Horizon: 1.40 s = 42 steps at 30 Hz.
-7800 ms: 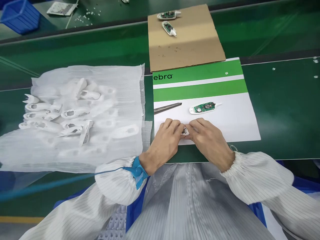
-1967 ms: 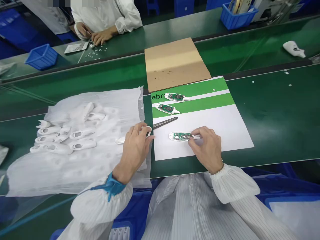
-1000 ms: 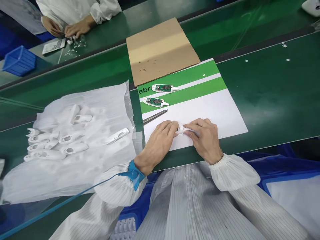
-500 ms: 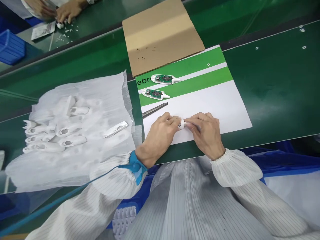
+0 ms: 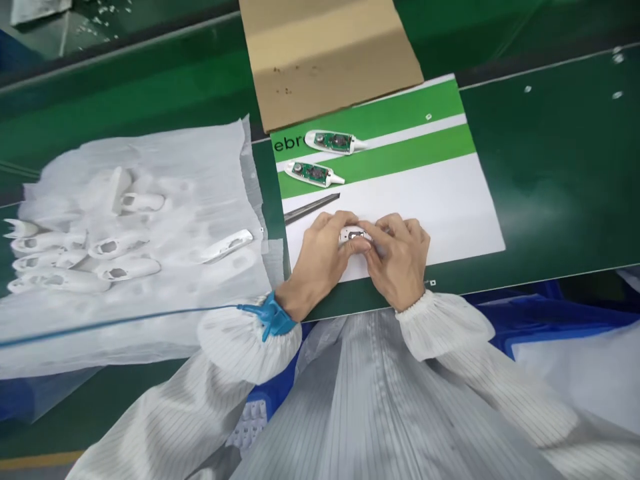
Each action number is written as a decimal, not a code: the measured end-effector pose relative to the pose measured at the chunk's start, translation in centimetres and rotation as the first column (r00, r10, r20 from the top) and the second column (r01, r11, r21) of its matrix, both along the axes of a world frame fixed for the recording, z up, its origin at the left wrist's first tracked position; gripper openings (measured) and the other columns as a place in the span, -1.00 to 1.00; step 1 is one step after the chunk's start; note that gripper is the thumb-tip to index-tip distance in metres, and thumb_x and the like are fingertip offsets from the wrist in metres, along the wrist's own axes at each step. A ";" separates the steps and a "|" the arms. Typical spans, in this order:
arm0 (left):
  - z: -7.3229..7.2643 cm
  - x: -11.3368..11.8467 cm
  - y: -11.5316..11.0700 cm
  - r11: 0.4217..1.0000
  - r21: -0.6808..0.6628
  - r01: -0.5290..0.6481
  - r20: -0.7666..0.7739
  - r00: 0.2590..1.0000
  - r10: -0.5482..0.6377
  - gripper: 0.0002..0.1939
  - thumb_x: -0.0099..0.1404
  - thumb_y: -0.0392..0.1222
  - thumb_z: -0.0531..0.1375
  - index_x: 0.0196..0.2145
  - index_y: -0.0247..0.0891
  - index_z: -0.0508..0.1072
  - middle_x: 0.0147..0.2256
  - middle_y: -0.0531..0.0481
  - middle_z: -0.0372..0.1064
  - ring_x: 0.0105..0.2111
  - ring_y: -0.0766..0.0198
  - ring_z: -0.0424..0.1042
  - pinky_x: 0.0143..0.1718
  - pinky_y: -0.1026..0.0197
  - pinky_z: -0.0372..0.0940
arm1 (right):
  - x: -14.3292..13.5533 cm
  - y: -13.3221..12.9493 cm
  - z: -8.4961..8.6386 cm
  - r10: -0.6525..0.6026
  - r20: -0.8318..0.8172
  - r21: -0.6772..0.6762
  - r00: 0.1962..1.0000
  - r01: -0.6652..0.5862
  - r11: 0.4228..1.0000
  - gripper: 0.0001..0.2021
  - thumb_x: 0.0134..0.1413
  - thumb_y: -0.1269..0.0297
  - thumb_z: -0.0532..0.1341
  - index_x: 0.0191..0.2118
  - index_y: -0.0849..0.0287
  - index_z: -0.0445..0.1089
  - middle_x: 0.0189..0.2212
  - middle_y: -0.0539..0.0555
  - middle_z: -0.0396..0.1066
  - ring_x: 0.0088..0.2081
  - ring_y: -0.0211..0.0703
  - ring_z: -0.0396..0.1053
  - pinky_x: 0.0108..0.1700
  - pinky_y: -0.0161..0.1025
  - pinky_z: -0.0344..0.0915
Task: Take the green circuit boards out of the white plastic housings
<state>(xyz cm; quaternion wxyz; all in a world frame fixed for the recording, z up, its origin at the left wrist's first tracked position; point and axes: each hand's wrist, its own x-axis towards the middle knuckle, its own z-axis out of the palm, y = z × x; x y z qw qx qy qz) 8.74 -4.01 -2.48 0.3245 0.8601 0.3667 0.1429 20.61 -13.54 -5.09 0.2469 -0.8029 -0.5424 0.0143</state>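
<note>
Between my two hands is a small white plastic casing (image 5: 356, 234) with a dark opening, held just over the white part of a printed sheet (image 5: 440, 207). My left hand (image 5: 330, 250) grips its left end with fingers and thumb. At its right end, my right hand (image 5: 400, 257) has its fingers closed around it and covers much of that side. Beyond the hands lie two white casings with green circuit boards inside, an upper one (image 5: 335, 142) and a lower one (image 5: 314, 174). Dark metal tweezers (image 5: 313, 208) rest on the sheet near my left hand.
On the left, several white casing shells (image 5: 127, 269) lie on thin white foam wrap (image 5: 200, 173); one shell (image 5: 227, 247) sits apart. A cardboard sheet (image 5: 335, 60) lies behind the printed sheet. Small white pieces (image 5: 528, 89) dot the green table (image 5: 560, 180). A blue cord (image 5: 125, 325) runs from my left wrist.
The casing has turned so its opening now faces up between my fingers. My right hand has moved left, closer to my left hand. The camera view has shifted, and the co-worker's hands are out of sight.
</note>
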 end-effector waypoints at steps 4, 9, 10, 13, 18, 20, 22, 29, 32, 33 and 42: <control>-0.1 -0.1 -0.1 0.999 0.021 0.038 0.021 0.999 -0.038 -0.68 0.28 -0.14 0.30 -0.03 -0.20 0.38 -0.07 -0.02 0.46 -0.01 0.17 0.39 0.02 0.12 0.31 | -0.2 0.0 0.1 -0.005 0.033 -0.033 0.999 0.006 0.999 -0.73 0.30 0.15 0.13 0.04 -0.16 0.45 -0.18 0.04 0.39 -0.19 -0.07 0.17 -0.11 -0.08 0.01; 0.6 -0.2 0.1 0.994 0.040 0.098 -0.025 0.995 -0.097 -0.71 0.29 -0.11 0.29 -0.06 -0.20 0.42 -0.10 0.00 0.48 -0.06 0.17 0.39 -0.03 0.13 0.31 | -0.2 -0.1 -0.3 -0.004 0.044 -0.003 0.999 0.004 1.000 -0.72 0.28 0.23 0.14 0.05 -0.17 0.43 -0.14 0.03 0.38 -0.16 -0.07 0.17 -0.11 -0.09 0.02; 0.6 -0.1 0.0 0.994 0.039 0.102 -0.028 0.994 -0.101 -0.72 0.29 -0.12 0.29 -0.07 -0.20 0.42 -0.10 0.00 0.48 -0.07 0.17 0.39 -0.03 0.13 0.31 | -0.3 -0.2 -0.3 -0.014 0.037 0.003 0.999 0.014 1.000 -0.72 0.28 0.24 0.14 0.06 -0.17 0.42 -0.13 0.04 0.39 -0.15 -0.06 0.17 -0.12 -0.09 0.02; -0.2 0.1 -0.4 0.995 0.085 0.054 0.011 0.998 -0.056 -0.70 0.28 -0.16 0.30 -0.05 -0.22 0.40 -0.08 -0.03 0.46 -0.04 0.17 0.38 0.03 0.11 0.29 | -0.6 -0.2 -0.3 -0.023 0.015 -0.002 1.000 0.023 1.000 -0.71 0.30 0.24 0.12 0.07 -0.14 0.42 -0.12 0.07 0.39 -0.14 -0.04 0.19 -0.16 -0.09 0.02; -1.0 -0.9 -0.3 0.976 0.179 0.126 0.030 0.991 -0.133 -0.65 0.31 -0.16 0.27 0.01 -0.25 0.33 0.00 -0.14 0.38 0.04 0.10 0.31 0.08 0.01 0.29 | 0.5 -0.1 0.1 0.063 -0.094 -0.034 0.994 -0.066 0.997 -0.72 0.32 0.18 0.11 0.08 -0.07 0.41 -0.10 0.07 0.40 -0.14 -0.11 0.30 -0.14 -0.11 0.07; -0.6 -1.4 0.3 0.935 0.244 0.257 -0.066 0.966 -0.248 -0.68 0.33 -0.21 0.23 0.01 -0.29 0.34 -0.01 -0.18 0.37 0.04 0.06 0.29 0.07 -0.03 0.29 | 1.5 -0.2 0.4 0.113 -0.169 -0.019 0.979 -0.118 0.993 -0.70 0.32 0.17 0.12 0.09 0.00 0.41 -0.09 0.09 0.43 -0.11 -0.08 0.33 -0.12 -0.11 0.12; 0.2 -1.8 0.9 0.908 0.255 0.331 -0.169 0.940 -0.295 -0.75 0.37 -0.26 0.17 -0.01 -0.33 0.37 -0.05 -0.19 0.40 0.00 0.06 0.31 0.05 -0.03 0.29 | 2.4 -0.4 0.7 0.154 -0.237 -0.010 0.959 -0.161 0.987 -0.71 0.33 0.22 0.09 0.07 0.06 0.44 -0.08 0.11 0.46 -0.10 -0.06 0.35 -0.10 -0.09 0.17; 1.7 -2.0 1.7 0.952 0.093 0.291 -0.249 0.933 -0.260 -0.66 0.38 -0.19 0.18 0.08 -0.29 0.35 -0.02 -0.13 0.42 0.03 0.09 0.36 0.07 0.02 0.28 | 3.1 -0.9 1.3 0.177 -0.277 -0.043 0.944 -0.196 0.980 -0.76 0.31 0.28 0.13 -0.01 0.05 0.48 -0.13 0.06 0.50 -0.13 -0.08 0.36 -0.10 -0.09 0.20; 1.0 -1.9 0.9 0.949 0.151 0.278 -0.200 0.948 -0.246 -0.70 0.36 -0.22 0.19 0.03 -0.30 0.36 -0.04 -0.13 0.40 0.01 0.08 0.33 0.05 0.02 0.28 | 2.8 -0.7 1.3 0.222 -0.169 -0.034 0.960 -0.231 0.972 -0.77 0.28 0.19 0.18 -0.01 0.05 0.47 -0.12 0.06 0.49 -0.13 -0.10 0.33 -0.13 -0.12 0.17; 0.7 -1.9 0.5 0.942 0.190 0.276 -0.192 0.952 -0.240 -0.72 0.37 -0.22 0.18 0.01 -0.31 0.37 -0.06 -0.15 0.39 -0.01 0.07 0.32 0.04 0.02 0.28 | 2.8 -0.6 1.4 0.255 -0.097 -0.040 0.962 -0.260 0.965 -0.76 0.28 0.16 0.19 -0.01 0.05 0.46 -0.12 0.07 0.48 -0.14 -0.09 0.31 -0.14 -0.12 0.16; 0.1 -0.9 -0.7 0.867 0.319 0.383 -0.362 0.895 -0.262 -0.82 0.38 -0.34 0.03 -0.12 -0.35 0.38 -0.15 -0.20 0.32 -0.13 0.01 0.24 -0.21 -0.01 0.21 | 3.8 1.8 3.3 0.660 0.271 -0.297 0.701 -0.591 0.750 -0.78 0.29 0.46 0.07 -0.29 0.24 0.46 -0.30 0.13 0.39 -0.25 -0.06 0.19 -0.18 -0.09 0.10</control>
